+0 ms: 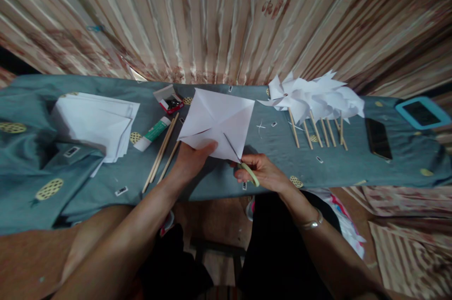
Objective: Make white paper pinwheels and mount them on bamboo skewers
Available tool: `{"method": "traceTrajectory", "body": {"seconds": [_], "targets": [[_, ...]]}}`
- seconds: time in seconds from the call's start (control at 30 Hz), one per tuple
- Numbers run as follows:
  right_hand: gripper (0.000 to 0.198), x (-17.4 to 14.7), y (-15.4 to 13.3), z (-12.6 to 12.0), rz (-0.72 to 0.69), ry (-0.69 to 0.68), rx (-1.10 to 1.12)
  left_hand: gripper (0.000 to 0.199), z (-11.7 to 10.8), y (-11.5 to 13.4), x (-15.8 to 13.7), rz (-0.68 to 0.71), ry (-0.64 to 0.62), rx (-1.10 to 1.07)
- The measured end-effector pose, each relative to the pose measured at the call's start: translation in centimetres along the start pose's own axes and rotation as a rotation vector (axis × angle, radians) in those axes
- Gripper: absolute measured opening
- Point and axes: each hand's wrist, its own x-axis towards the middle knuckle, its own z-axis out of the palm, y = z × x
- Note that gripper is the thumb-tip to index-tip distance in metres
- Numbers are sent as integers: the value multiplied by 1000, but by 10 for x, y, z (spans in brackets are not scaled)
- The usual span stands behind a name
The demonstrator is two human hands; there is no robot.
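A square sheet of white paper [226,111], creased along its diagonals, is held over the table by my left hand [194,158], thumb on top and fingers hidden beneath. A slit runs in from its left corner. My right hand [261,170] grips scissors [251,174] by their light green handle. Their blade lies along the crease at the paper's lower right corner, pointing toward the middle. Left of the paper lie several wooden sticks [160,154], a green and white glue stick [153,133] and a small open red box [170,101] with dark pins or tacks inside.
A stack of white paper [97,123] lies at the left. Several white paper pinwheels [314,95] on sticks are bunched at the right, beside a dark phone [378,138] and a blue-framed device [422,112]. A patterned curtain [219,22] hangs behind the cloth-covered table [219,187].
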Motion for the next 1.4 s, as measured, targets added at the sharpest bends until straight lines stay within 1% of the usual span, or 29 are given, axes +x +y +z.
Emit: {"method": "traceTrajectory", "body": {"seconds": [0.2,0.3,0.5,0.67,0.8,0.9,1.03,1.17,1.4], "targets": [[54,1,2,-1,21,9,17,41,1,3,0,15,-1,30],[54,1,3,-1,6,11,4,38,2,5,-2,8,2,39],[57,2,5,0,-21,14,4,41,2,9,-5,-15,2,83],[58,3,5,-1,2,17,11,43,1,7,-5,-13,-7,87],[61,3,5,0,3,23,44,39,1,5,-4,-6,-8,83],[58,4,5,0,-1,22,42,38,1,5,-5,-8,-7,81],[56,4,6,1,-2,29,37,42,1,6,-5,-2,-7,93],[56,4,7,1,-6,34,34,41,2,6,-5,8,-9,114],[52,5,10,-1,-27,22,-19,39,1,3,-6,-16,-1,50]]}}
